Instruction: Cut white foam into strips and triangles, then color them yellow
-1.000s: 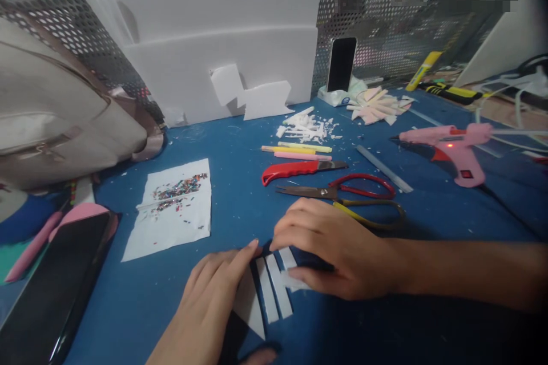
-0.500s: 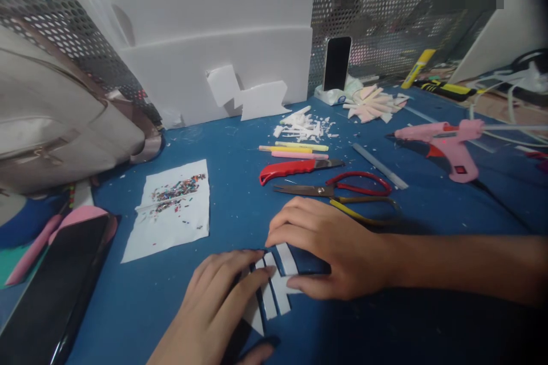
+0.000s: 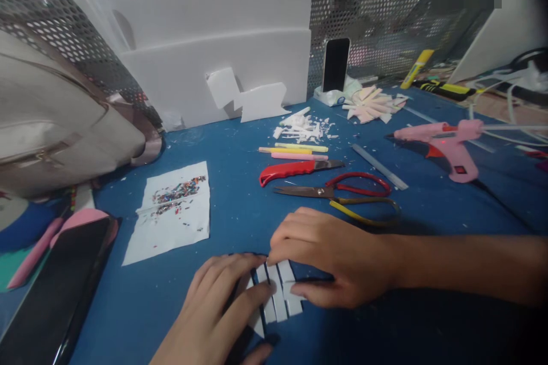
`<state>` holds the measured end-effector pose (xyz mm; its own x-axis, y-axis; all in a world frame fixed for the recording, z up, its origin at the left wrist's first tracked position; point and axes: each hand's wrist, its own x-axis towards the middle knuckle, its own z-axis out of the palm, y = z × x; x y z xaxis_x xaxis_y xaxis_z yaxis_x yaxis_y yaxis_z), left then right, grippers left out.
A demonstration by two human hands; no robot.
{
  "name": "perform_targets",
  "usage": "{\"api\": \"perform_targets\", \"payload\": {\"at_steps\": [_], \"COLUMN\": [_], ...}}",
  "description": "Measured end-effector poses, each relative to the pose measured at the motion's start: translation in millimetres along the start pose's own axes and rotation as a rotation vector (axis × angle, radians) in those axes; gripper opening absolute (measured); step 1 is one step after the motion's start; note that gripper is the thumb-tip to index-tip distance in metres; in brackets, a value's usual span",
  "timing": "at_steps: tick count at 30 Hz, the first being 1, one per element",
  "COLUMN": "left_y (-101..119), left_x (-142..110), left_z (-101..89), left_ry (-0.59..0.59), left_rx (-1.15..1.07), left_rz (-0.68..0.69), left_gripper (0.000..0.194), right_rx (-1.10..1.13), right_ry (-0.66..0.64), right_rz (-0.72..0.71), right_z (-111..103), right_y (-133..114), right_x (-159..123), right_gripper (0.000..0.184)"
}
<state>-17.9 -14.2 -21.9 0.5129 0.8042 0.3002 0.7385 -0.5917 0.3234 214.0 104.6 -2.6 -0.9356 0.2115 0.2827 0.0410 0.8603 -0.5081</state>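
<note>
Several short white strips (image 3: 278,296), which look like paper or foam board, lie side by side on the blue table. My left hand (image 3: 226,291) rests over their left part, fingers stretched out and fingertips pressing on them. From the right, my right hand (image 3: 329,256) reaches in with thumb and index finger apart. Its thumb touches the rightmost white pieces, and the index fingertip is at the strips' far ends. Some of the white pieces are hidden beneath my left fingers. Just beyond my right hand lie scissors (image 3: 321,190) with red and yellow handles.
A red-handled knife (image 3: 289,171), several pens (image 3: 295,150) and white scraps (image 3: 306,125) lie farther back. At right stands a pink glue gun (image 3: 449,142). At left are a paper with glitter bits (image 3: 180,228), a black phone (image 3: 55,291) and a bag (image 3: 64,120).
The small white piece and the piece by my right thumb now sit close against the other strips, in a tighter row. My right hand has shifted slightly toward me.
</note>
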Motion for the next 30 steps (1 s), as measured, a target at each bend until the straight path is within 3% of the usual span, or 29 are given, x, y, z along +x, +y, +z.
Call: {"api": "perform_targets", "payload": {"at_steps": [11, 30], "left_y": [2, -3], "left_x": [0, 2], "left_z": [-1.1, -10.7], "left_ry": [-0.001, -0.059], "left_rx": [0.003, 0.098], "left_rz": [-0.051, 0.005], "left_gripper": [0.037, 0.041], "right_rx": [0.069, -0.068], "right_ry": [0.137, 0.117], "right_rz": [0.027, 0.215], "right_z": [-3, -4], "right_y": [1, -1], "right_x": [1, 3], "right_gripper": [0.024, 0.012]}}
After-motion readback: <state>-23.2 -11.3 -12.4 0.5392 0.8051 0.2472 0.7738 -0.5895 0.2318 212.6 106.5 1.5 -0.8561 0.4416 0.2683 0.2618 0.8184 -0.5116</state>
